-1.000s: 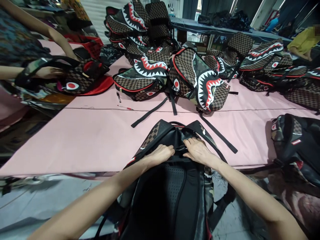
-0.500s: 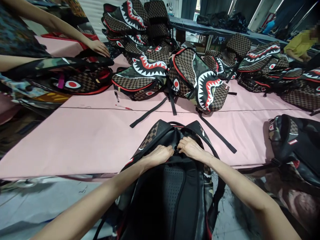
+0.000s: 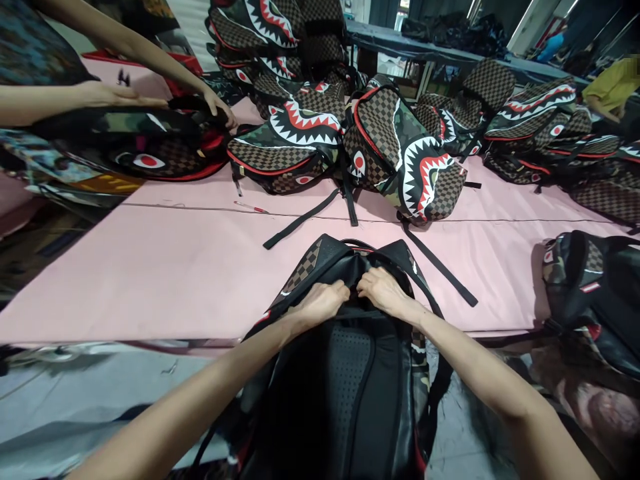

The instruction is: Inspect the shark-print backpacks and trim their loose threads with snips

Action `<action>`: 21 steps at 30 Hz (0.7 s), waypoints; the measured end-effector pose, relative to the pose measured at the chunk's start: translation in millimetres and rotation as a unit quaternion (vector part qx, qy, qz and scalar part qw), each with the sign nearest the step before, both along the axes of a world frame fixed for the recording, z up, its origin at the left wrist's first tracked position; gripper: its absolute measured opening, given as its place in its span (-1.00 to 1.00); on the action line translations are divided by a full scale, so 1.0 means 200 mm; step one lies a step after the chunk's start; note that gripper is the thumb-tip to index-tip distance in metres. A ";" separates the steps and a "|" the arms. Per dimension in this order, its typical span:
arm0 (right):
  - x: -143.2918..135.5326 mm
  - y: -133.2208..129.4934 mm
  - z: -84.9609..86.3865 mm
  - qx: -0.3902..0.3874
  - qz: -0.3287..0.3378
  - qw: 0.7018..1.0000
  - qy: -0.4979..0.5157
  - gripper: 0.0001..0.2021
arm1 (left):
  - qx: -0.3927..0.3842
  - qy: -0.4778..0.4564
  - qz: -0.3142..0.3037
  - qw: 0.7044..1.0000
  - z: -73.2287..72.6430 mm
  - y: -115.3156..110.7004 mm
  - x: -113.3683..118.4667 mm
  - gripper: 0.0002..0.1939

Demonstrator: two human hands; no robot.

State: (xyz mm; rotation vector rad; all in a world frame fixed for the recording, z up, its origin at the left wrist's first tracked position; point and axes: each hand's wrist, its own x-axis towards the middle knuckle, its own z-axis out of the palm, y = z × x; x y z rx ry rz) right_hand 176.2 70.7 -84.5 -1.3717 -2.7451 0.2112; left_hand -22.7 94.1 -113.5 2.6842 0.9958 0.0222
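Pink cloth covers the table (image 3: pixel 175 267) before you, with printed bags (image 3: pixel 300 133) heaped across its far side and a red pen (image 3: pixel 251 207) lying short of them. Another bag (image 3: pixel 620 293) sits by the near edge on your right. Your own bag (image 3: pixel 350 393) leans up against the near edge, its black back panel towards you and its top over the cloth, the mouth (image 3: pixel 345 273) slack between two raised corners.

Your left hand (image 3: pixel 325 300) is curled at the mouth, thumb and forefinger drawn in; your right hand (image 3: pixel 383 290) is bent beside it, fingertips dipping into the dark fold. The two are near each other but apart. You seem to be pinching the lining or its edge, though what lies between your fingers is too dark to tell.

What has changed is the gap: your hands sit closer than they did a second ago, and the dark strip that showed between them is out of sight. That suggests the work is now down inside the fold. To your left, a co-worker's hand (image 3: pixel 217 107) has moved to the end of a bag that now lies flatter
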 end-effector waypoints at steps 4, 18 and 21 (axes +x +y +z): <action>0.05 -0.09 0.04 -0.020 -0.126 0.986 0.104 -0.86 | -0.010 -0.114 0.150 0.982 0.02 -0.06 -0.05 -0.69; 0.04 -0.70 0.44 -0.269 -0.227 0.916 0.192 -0.83 | 0.221 -0.177 -0.084 0.955 0.34 -0.84 -0.27 -0.69; -0.02 -0.79 0.53 -0.259 -0.217 0.923 0.185 -0.87 | 0.253 -0.171 -0.096 0.947 0.40 -0.99 -0.31 -0.67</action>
